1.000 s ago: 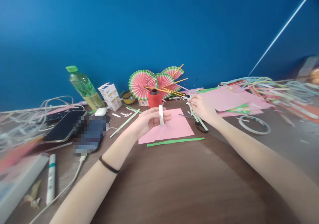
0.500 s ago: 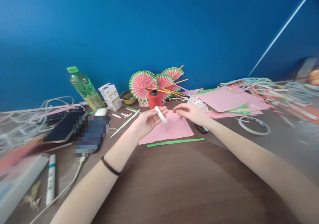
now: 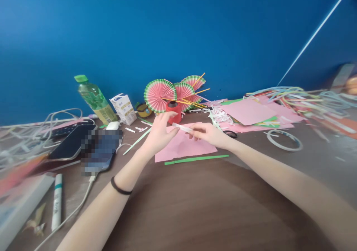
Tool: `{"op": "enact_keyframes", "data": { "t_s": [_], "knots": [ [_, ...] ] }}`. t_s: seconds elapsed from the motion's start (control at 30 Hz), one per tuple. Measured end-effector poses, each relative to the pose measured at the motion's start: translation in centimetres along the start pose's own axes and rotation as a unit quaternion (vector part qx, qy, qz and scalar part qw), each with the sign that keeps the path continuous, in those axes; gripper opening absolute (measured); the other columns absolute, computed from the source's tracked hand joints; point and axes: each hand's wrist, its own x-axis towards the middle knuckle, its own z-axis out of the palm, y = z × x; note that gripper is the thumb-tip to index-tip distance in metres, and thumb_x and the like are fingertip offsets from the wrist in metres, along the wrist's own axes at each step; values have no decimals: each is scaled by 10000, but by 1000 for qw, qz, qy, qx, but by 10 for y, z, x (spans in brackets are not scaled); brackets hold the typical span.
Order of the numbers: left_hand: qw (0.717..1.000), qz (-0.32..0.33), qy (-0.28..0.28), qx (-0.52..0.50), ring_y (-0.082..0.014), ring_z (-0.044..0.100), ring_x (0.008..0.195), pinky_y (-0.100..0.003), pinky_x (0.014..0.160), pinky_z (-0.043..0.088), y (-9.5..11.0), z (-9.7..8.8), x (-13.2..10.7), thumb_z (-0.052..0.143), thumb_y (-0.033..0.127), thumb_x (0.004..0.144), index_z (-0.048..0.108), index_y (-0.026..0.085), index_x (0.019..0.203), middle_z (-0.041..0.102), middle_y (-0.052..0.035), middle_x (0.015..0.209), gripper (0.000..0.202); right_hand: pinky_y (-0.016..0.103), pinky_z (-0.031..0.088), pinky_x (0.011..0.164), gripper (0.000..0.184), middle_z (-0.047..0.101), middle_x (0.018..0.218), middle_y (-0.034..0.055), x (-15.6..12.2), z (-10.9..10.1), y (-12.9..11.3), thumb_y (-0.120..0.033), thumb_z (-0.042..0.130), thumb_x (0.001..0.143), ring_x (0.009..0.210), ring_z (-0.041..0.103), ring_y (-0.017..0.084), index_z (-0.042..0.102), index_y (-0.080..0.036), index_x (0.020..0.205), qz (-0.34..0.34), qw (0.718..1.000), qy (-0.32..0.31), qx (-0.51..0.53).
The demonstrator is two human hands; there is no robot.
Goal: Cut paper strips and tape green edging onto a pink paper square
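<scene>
My right hand [image 3: 208,134] pinches a narrow roll of white tape [image 3: 182,127], seen nearly edge-on, above a pink paper sheet [image 3: 178,148]. On the other side of the roll is my left hand [image 3: 160,132], its thumb and fingers spread apart; whether the thumb touches the roll I cannot tell. A green paper strip [image 3: 196,160] lies along the sheet's near edge. Just behind my left fingertips stands a red spool [image 3: 174,113]. Black scissors handles [image 3: 230,134] show beside my right wrist.
Pink-and-green pleated paper fans [image 3: 160,95] lean at the wall. Left are a green bottle [image 3: 96,98], a small carton [image 3: 124,109], phones [image 3: 74,141] and a marker [image 3: 57,202]. Right are stacked pink sheets [image 3: 248,111], a large tape ring [image 3: 284,147] and tangled strips [image 3: 312,102].
The tape roll has passed from my left hand into my right and turned flatter. My left hand has rolled over, from palm up to fingers spread beside the roll.
</scene>
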Motion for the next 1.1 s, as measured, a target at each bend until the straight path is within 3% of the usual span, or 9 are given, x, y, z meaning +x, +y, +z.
{"op": "enact_keyframes", "data": {
  "t_s": [0.07,0.17,0.4,0.63,0.77,0.97,1.1],
  "knots": [
    [996,21,-85,14,-205,504,1019,-340,876,373,1,-5,1,493,309,796,576,213,960,597,-35,1054,208,257,458,641,254,657,802,35,-1,-1,-1,-299,489,825,638,554,116,661,-166,957,-3,1000,0,-17],
    [986,-50,-162,4,-186,562,826,-288,716,407,3,-9,2,457,428,808,600,204,844,642,-7,871,268,265,447,642,284,665,830,36,-2,-1,-1,-296,494,821,624,541,116,658,-175,1018,0,999,30,-36],
    [973,-92,-196,-80,-146,575,659,-257,632,403,2,-4,-1,485,446,781,545,175,736,621,2,678,282,267,451,617,213,635,948,54,-1,0,0,-292,539,794,648,547,114,687,-183,901,-69,992,105,15],
    [954,-129,-220,-154,-135,571,600,-252,606,416,6,-6,-1,503,476,776,542,168,780,610,-1,607,311,256,481,581,210,625,661,22,1,-3,-1,-324,553,784,610,568,119,663,-148,824,-16,990,85,109],
    [937,-136,-267,-182,-143,587,686,-265,686,416,3,-7,1,519,466,774,577,173,890,648,-2,661,321,267,508,617,195,651,733,46,2,-6,-1,-325,580,760,666,613,134,645,-143,790,3,982,110,151],
    [932,-131,-280,-191,-147,577,756,-267,751,398,-2,-11,4,515,429,783,611,153,803,641,-2,708,293,234,502,555,230,637,743,28,8,-22,8,-397,587,737,597,608,113,579,-173,785,19,954,230,191],
    [923,-140,-281,-223,-157,592,770,-274,744,413,-4,-10,4,544,386,776,619,143,898,655,-20,727,282,212,461,487,291,643,749,47,11,-46,36,-446,523,771,561,593,112,590,-163,778,54,945,310,85]
  ]
}}
